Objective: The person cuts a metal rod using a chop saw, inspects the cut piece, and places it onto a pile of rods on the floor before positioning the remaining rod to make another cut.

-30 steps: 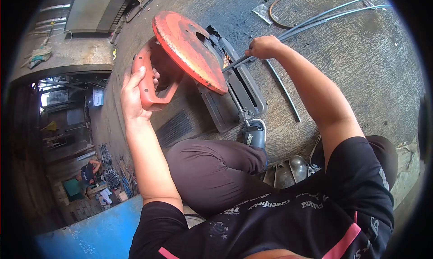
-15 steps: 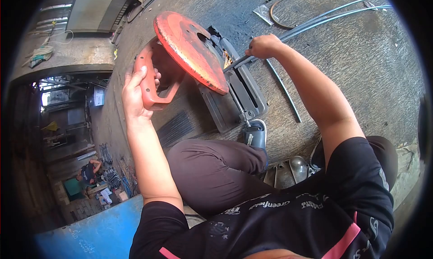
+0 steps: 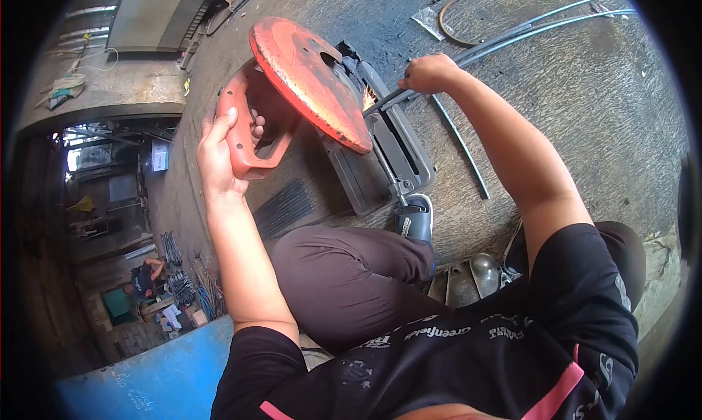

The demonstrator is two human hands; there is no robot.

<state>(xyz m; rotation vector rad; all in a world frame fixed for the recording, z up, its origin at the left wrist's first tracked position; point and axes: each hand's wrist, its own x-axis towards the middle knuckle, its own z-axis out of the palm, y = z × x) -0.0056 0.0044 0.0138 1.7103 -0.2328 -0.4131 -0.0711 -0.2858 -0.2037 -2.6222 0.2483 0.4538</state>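
Observation:
My left hand [image 3: 218,148] is wrapped around the orange handle [image 3: 235,135] of a chop saw, fingers through its loop. The saw's worn round orange guard [image 3: 311,83] hides most of the disc. Under it, small sparks [image 3: 369,96] show where metal rods meet the saw's grey base [image 3: 398,142]. On the other side, my right hand [image 3: 431,75] is closed over the long thin metal rods [image 3: 504,41], close to the base. The rods run away to the upper right across the floor.
Short cut rods [image 3: 285,208] lie beside the base at its left. A loose rod [image 3: 461,145] lies on the floor to the right. My shoe [image 3: 414,219] is close to the base. Another person [image 3: 143,277] sits at the far left near a blue sheet [image 3: 161,380].
Very little differs. Both hands keep their hold, and the saw and rods stay almost in the same place; the sparks look slightly different.

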